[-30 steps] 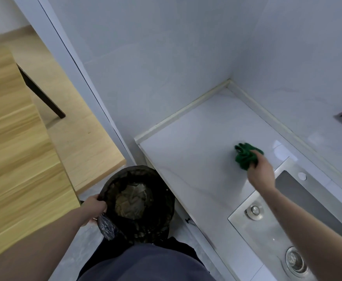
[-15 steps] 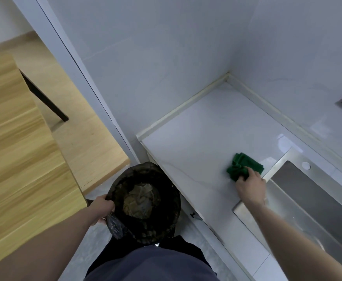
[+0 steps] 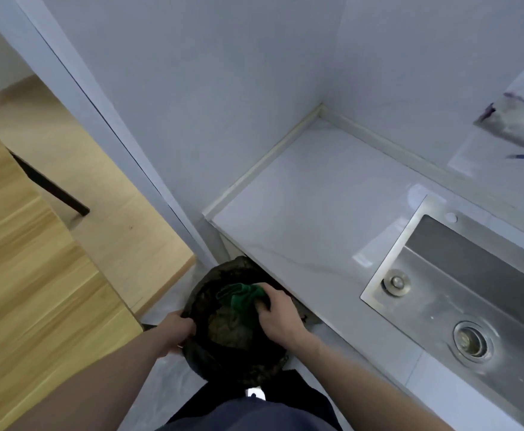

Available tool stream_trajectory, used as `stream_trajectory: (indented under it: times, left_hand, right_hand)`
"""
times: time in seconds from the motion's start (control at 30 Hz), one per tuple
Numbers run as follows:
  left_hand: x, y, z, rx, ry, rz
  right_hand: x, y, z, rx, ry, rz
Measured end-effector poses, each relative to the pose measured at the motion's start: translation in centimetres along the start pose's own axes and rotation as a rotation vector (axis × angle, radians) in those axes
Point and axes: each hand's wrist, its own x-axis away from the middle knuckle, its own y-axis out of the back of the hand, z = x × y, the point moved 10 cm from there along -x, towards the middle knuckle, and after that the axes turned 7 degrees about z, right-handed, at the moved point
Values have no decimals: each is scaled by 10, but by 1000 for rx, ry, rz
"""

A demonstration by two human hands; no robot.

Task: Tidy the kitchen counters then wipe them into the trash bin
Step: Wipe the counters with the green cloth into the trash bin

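While the trash bin point(image 3: 236, 325) stands on the floor at the 6 o'clock side of the view, pressed against the front edge of the table point(image 3: 310, 213), its mouth faces straight up toward the camera. It is round, dark, and lined with a black bag point(image 3: 198, 359) whose edge spills over the rim. Inside lies a crumpled brownish mass point(image 3: 226, 329) at the bottom; what it is made of cannot be told.

Left hand point(image 3: 177, 329): fingers curled over the bin's rim at its 9 o'clock side, gripping rim and bag together.

Right hand point(image 3: 278, 315): positioned over the bin's mouth at about 2 o'clock of the opening, fingers curled round a green cloth point(image 3: 242, 298). The cloth is bunched; its long axis runs roughly from 9 o'clock to 3 o'clock, with the free end toward 9 o'clock, over the interior of the bin. It is above the brownish mass; whether it touches it cannot be told.

Table surface: pale marble pattern, running from 12 o'clock toward 4 o'clock. A steel sink point(image 3: 472, 290) is set into it at 3 o'clock, with a drain point(image 3: 472, 339) in the basin and a round fitting point(image 3: 396, 283) on its near ledge. A blurred whitish object point(image 3: 515, 126) sits against the wall at 2 o'clock. A wooden surface point(image 3: 30, 275) with a black leg point(image 3: 49, 185) occupies the 9 o'clock side.
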Motion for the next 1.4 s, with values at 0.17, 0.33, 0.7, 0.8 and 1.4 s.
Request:
stream_trajectory:
  times: [0.17,0.33,0.7,0.8,1.4]
  left_hand:
    - [3,-10,4,-40,-20,81]
    - [16,-24,6,-63,-69,115]
    - [5,-57,27,-132,-55,150]
    - [14,-73,29,-141,-67,143]
    - [75,-282,102,-88,-60,57]
  right_hand:
    - [46,54,-2,-138,-24,-287]
    - [96,123,-37,-89,-114,-577]
    - [150,106,-134,343,-433,-323]
    - [158,97,-136,260,-436,-379]
    - [337,223,-186,43,-138,-523]
